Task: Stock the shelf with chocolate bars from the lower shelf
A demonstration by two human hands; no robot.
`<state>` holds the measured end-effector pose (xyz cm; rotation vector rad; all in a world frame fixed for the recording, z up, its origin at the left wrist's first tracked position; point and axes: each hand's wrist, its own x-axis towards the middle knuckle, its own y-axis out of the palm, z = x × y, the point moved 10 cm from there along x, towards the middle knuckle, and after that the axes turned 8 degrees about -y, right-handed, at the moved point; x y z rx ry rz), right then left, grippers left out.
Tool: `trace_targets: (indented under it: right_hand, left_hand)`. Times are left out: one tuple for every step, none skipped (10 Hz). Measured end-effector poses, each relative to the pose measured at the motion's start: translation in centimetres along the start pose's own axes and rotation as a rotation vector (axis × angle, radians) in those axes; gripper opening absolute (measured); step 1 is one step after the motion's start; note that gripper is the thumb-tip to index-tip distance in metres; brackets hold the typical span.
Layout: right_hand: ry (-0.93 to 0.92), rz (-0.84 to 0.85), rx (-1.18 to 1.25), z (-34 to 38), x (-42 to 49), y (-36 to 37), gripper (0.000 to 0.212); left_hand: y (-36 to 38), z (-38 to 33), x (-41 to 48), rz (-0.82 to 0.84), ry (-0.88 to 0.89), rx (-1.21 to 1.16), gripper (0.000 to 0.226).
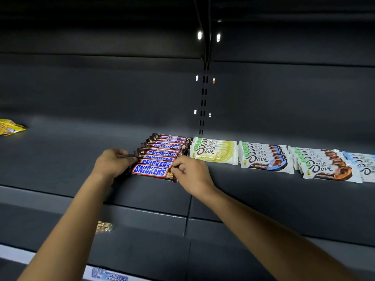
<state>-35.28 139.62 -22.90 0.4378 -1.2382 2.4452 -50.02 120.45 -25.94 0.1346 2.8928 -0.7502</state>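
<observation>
A row of several Snickers bars point(165, 148) lies overlapping on the dark shelf point(60, 159), running from the back toward me. The front Snickers bar point(150, 170) sits at the near end of the row. My left hand point(112, 162) pinches the left ends of the front bars. On the other side, my right hand point(190, 175) grips the front bar's right end between thumb and fingers. To the right lie stacks of Dove bars: yellow point(215, 153), blue-brown point(265, 159) and orange-brown point(326, 167).
A yellow packet point(10, 127) lies at the shelf's far left. Another Dove stack point(365, 165) is cut off by the right edge. A wrapped item point(103, 227) shows on the lower shelf under my left forearm. A slotted upright point(203, 102) divides the back wall.
</observation>
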Motion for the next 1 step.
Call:
trace_targets:
  right_hand:
    - [0.021,-0.053,0.019,-0.35,-0.25,-1.82,0.014]
  left_hand:
    - [-1.52,-2.81,-1.27,-0.279,0.152,0.294,0.036]
